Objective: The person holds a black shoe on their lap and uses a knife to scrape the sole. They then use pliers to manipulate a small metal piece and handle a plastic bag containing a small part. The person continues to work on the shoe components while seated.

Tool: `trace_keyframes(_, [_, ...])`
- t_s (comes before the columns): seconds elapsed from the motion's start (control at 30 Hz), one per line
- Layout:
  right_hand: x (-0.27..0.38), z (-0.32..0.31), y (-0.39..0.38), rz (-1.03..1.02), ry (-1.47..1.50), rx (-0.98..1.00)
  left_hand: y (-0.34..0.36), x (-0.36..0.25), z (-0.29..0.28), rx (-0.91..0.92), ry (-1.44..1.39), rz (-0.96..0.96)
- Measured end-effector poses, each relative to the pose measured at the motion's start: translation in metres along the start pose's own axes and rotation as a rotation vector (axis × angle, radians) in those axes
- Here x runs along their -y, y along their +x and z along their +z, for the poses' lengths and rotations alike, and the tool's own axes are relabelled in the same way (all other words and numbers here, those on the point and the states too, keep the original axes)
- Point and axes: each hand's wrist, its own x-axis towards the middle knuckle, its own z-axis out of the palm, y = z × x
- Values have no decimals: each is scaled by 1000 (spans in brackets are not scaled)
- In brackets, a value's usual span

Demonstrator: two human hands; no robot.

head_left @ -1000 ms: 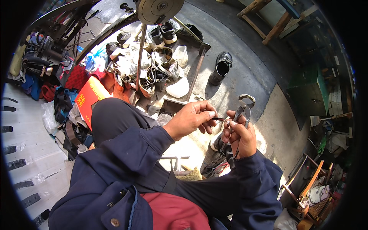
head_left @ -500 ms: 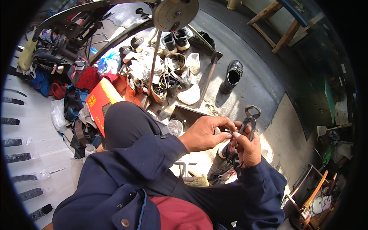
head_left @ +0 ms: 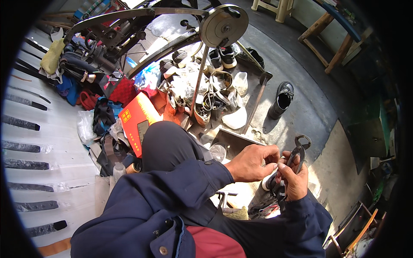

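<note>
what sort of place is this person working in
Probably a shoe-repair stall or small workshop: a lone black shoe and dark sneakers with pale soles sit near a machine's metal wheel, and the right hand grips pincers.

The 2 hands (head_left: pixel 253 164) (head_left: pixel 295 179) are closer together than 1 second ago.

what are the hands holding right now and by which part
The right hand holds metal pincers by the handles, head sticking out beyond the fingers. The left hand meets it at the fingertips; whether it pinches something small cannot be told.
</note>
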Motion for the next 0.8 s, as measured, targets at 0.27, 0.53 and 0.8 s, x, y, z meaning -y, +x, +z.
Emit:
trace_keyframes(0.27, [1, 0, -1, -1, 19, 20, 1, 5, 4, 12, -43, 10])
trace_keyframes(0.53, [0, -5, 1, 19, -26, 76, 1, 5, 4, 44, 6, 20])
trace_keyframes(0.8, [-1, -5, 1, 13, -20, 44, 0, 4, 4, 65, -72, -15])
